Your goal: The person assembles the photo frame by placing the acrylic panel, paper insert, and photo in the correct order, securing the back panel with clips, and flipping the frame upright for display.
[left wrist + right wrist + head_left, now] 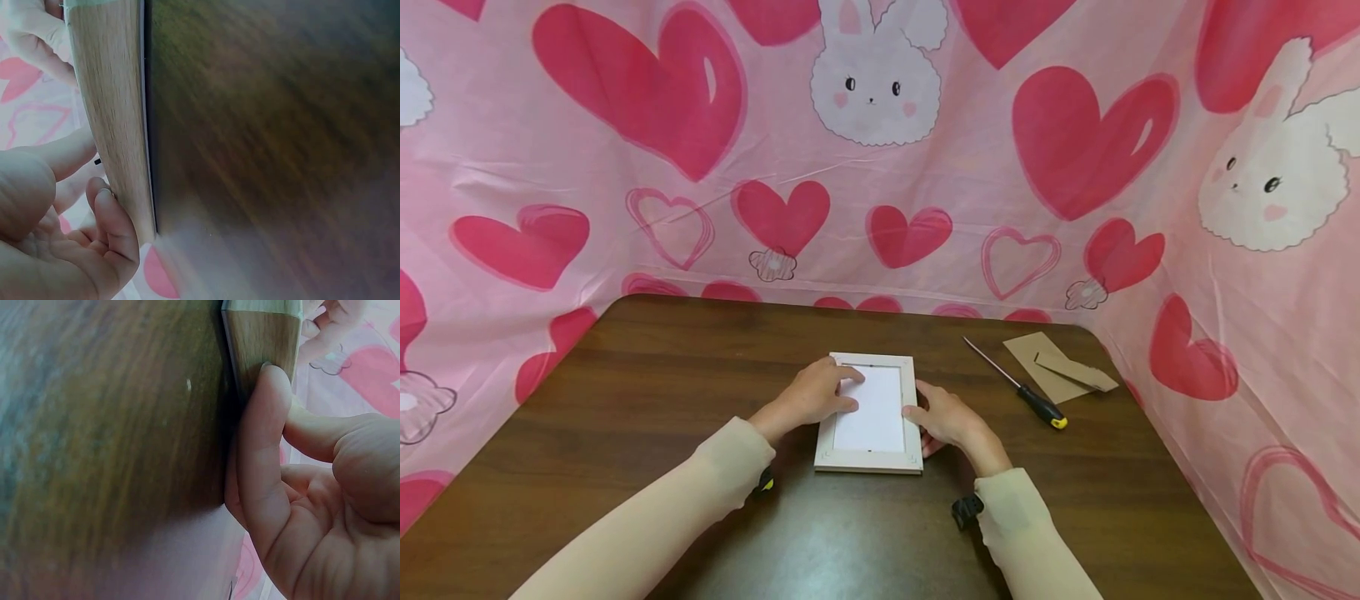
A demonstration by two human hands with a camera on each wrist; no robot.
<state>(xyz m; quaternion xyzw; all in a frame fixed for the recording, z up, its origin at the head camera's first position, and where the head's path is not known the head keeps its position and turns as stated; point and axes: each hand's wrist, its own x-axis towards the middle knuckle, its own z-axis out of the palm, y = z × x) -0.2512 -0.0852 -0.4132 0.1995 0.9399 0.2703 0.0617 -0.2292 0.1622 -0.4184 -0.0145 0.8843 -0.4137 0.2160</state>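
A white picture frame lies on the table in front of me, with a plain white sheet in its middle. My left hand reaches over the frame's left side, thumb and index finger resting on the sheet. In the left wrist view, curled fingertips touch the frame's wood-grained side. At the right edge, my right hand holds the frame, thumb on top. One finger presses along the side in the right wrist view.
Right of the frame lies a screwdriver with a black and yellow handle. Beyond it, a brown backing board with a stand flap lies near the table's right edge. A pink heart-patterned cloth hangs around the brown table.
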